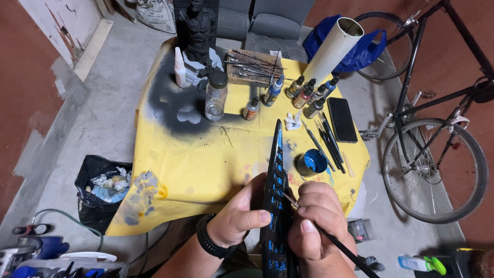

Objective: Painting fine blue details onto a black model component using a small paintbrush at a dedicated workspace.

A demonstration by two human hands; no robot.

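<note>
A yellow paint-stained cloth-covered table (195, 159) fills the view. A long black blade-shaped model part with blue patches (275, 201) is clamped upright by the left hand (237, 216) at seven o'clock. A thin black-handled paintbrush (334, 242) is pinched by the right hand (316, 219), its tip apparently touching the part. A small blue paint pot (312, 162) stands at one o'clock.

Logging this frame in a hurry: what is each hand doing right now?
Left hand: closed around the long black piece with blue insets.
Right hand: closed on a thin paintbrush, tip at the piece.
</note>
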